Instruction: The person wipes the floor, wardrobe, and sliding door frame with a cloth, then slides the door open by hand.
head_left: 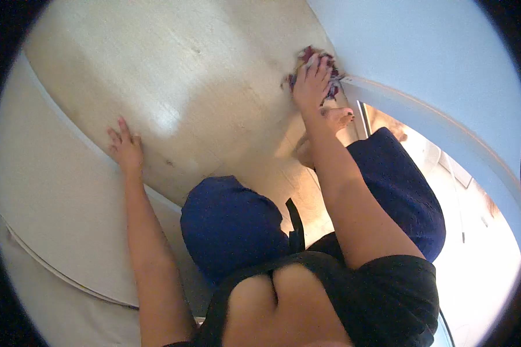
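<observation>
- Right hand: fingers slightly spread, laid over crumpled, multicoloured cloth on floor.
- Left hand: fingers wide, resting on floor.

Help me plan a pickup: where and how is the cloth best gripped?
The cloth is probably best gripped by its bunched folds, from above: it lies crumpled on the floor, close to the wall, which limits that side. The right hand rests on top.

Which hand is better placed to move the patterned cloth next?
Probably the right: the right hand rests on the cloth, while the left hand is well apart from it, seemingly propped on the floor.
</observation>
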